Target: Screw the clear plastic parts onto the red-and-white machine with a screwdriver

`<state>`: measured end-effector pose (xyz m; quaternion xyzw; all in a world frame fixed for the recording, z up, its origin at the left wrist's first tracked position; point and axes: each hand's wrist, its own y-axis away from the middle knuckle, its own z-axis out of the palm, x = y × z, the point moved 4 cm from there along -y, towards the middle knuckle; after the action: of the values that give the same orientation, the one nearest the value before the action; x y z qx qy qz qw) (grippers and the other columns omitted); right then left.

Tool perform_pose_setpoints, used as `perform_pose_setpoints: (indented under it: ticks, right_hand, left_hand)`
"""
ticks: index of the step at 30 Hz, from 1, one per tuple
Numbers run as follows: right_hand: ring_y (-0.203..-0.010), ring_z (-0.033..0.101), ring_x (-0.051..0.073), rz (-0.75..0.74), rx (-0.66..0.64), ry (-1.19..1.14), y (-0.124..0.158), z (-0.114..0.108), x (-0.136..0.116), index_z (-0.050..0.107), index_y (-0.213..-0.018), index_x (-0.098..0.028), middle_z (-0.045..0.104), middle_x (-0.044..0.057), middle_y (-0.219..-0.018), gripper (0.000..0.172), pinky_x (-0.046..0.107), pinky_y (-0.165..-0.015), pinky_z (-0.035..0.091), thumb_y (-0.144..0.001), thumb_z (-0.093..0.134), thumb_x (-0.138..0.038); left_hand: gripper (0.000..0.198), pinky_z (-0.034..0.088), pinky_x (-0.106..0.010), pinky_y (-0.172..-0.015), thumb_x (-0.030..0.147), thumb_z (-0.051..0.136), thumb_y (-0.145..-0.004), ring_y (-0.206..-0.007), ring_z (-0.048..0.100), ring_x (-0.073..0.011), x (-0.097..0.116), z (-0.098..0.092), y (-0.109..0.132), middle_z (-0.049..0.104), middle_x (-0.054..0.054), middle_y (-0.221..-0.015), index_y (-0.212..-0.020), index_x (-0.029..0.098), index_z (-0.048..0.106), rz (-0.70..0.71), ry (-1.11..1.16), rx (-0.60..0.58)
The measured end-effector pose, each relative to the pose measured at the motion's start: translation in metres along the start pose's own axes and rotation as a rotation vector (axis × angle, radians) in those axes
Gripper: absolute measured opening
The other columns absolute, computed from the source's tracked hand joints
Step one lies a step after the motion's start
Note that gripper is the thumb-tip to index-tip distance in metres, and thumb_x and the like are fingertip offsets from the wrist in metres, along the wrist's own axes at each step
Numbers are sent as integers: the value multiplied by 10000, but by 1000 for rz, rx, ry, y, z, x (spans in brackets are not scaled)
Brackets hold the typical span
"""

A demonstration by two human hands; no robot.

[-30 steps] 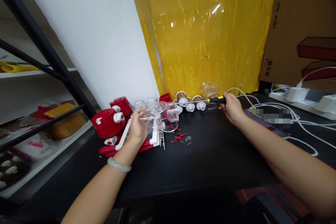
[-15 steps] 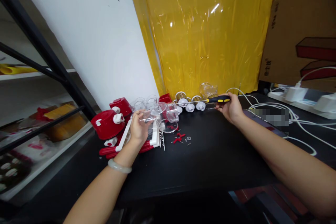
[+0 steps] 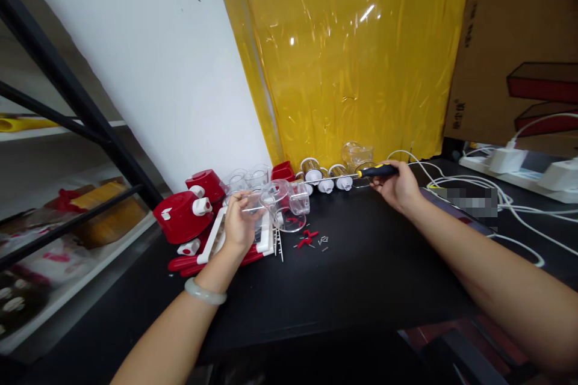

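Note:
My left hand (image 3: 239, 222) is closed on a clear plastic part (image 3: 276, 194) above the white and red frames (image 3: 266, 239). In my right hand (image 3: 397, 186) is a screwdriver (image 3: 377, 171) with a black and yellow handle, its shaft pointing left at the clear part. Whether the tip touches the part is too small to tell. Several white-ended metal drums (image 3: 326, 183) lie behind the shaft. Small red pieces (image 3: 307, 239) and screws (image 3: 323, 240) are on the black table (image 3: 334, 289) below.
Red housings (image 3: 180, 216) stand at the left, near a shelf rack (image 3: 103, 138). Clear cups (image 3: 258, 175) are at the back. White cables (image 3: 501, 198), a power strip (image 3: 537, 177) and a cardboard box (image 3: 510, 54) are at the right.
The clear part in my left hand has tilted slightly. The screwdriver shaft has shifted a little and now reaches over the clear part's right end. My view has moved slightly.

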<state>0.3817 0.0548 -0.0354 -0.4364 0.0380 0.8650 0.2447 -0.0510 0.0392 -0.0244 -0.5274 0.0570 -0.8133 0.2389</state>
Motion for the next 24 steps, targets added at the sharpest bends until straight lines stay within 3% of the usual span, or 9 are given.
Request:
perform_pose_setpoints:
  ticks: [3,6,10,16,20,24]
  right_hand:
    - [-488,397,137,29,75,55,2,-2,1,521,-927,-308,446,-77,-626,603,253,-524,494,-1177,797,-782]
    - [-460,322,123,23,90,78,1,-1,1,485,-932,-312,325,-116,-588,610,240,-522,493,-1185,849,-731]
    - [-494,367,114,30,119,52,-3,-3,0,503,-927,-295,437,-91,-641,489,213,-543,510,-1211,821,-534]
    - [-576,412,131,91,155,-48,-2,-3,-4,595,-910,-275,476,-49,-688,279,200,-605,521,-1175,681,-285]
    - [-600,450,158,47,103,-63,-1,0,-5,561,-903,-285,516,-25,-721,340,248,-597,540,-1151,733,-442]
    - [-531,407,157,-68,18,4,-1,1,-6,515,-917,-304,471,-53,-667,543,271,-536,509,-1167,787,-702]
  left_hand:
    - [317,723,-392,-851,398,944,-792,-1082,789,-289,1,2,2,795,-45,-1140,-1024,282,762,-3,0,6]
    - [327,735,-413,-881,382,949,-784,-1085,806,-301,3,5,5,808,-40,-1100,-1033,291,757,-15,7,-10]
    - [333,753,-477,-965,369,954,-796,-1105,828,-322,4,8,7,817,-36,-1067,-1041,296,741,-25,4,-51]
    - [322,755,-477,-953,347,933,-780,-1068,818,-313,2,9,8,828,-39,-1059,-1043,293,754,-42,-1,-61]
    - [317,755,-472,-951,361,941,-809,-1091,827,-319,2,8,8,828,-36,-1061,-1051,298,747,-42,-4,-60]
    - [344,753,-474,-953,372,953,-789,-1092,829,-317,1,8,8,835,-35,-1069,-1058,294,753,-42,-5,-71]
